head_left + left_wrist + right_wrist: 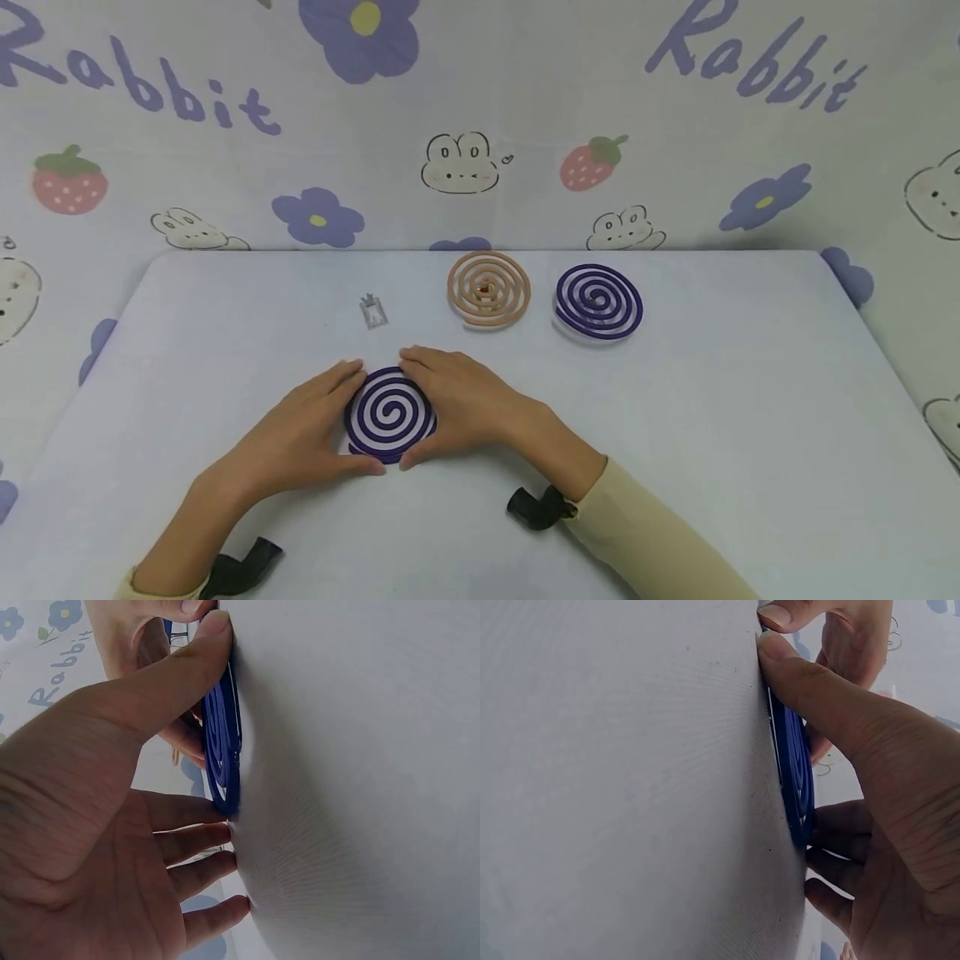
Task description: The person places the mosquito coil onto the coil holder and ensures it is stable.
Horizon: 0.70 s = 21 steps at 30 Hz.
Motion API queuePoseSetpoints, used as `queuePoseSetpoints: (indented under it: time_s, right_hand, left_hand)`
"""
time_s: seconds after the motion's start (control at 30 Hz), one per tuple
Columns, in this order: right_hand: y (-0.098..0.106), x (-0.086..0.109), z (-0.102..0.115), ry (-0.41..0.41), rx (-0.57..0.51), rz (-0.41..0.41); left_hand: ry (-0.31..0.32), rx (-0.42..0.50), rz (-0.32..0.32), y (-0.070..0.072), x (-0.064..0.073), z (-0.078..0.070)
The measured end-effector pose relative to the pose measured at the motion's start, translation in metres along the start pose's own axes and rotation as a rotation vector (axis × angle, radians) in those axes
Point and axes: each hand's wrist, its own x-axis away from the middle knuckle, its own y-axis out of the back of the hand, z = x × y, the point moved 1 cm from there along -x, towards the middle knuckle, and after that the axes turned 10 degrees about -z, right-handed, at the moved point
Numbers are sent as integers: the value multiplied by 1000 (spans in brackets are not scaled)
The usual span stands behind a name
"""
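A dark blue mosquito coil (392, 414) lies flat on the white table, left of the middle. My left hand (303, 433) holds its left edge between thumb and fingers, the thumb along the near rim. From the other side my right hand (468, 404) grips the right edge in the same way, thumb at the near rim. Both thumb tips come close together at the front. In the left wrist view the coil (221, 742) shows edge-on, low against the tabletop. The right wrist view shows the coil (791, 765) between thumb and fingertips.
Beyond the hands lies a small metal coil stand (372, 311). Further right, an orange mosquito coil (517, 292) and a second dark blue mosquito coil (636, 304) sit slightly raised near the table's back edge. A printed cloth (525, 108) hangs behind the table (712, 417).
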Motion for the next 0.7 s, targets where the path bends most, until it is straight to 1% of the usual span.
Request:
queuePoseSetpoints:
  time_s: [0.17,0.33,0.43,0.6,0.7]
  right_hand:
    - [-1,-1,-1,5,-12,3]
    - [-1,0,-4,28,-39,-28]
    - [0,-1,-6,38,-75,-58]
    - [2,-4,-8,39,-112,-85]
    - [5,-7,-9,39,-132,-102]
  left_hand:
    - [-8,12,-27,-1,2,1]
    - [8,37,-36,-2,2,3]
    - [9,45,-49,-1,1,4]
    - [11,45,-71,5,-1,1]
    - [25,62,-80,10,-2,1]
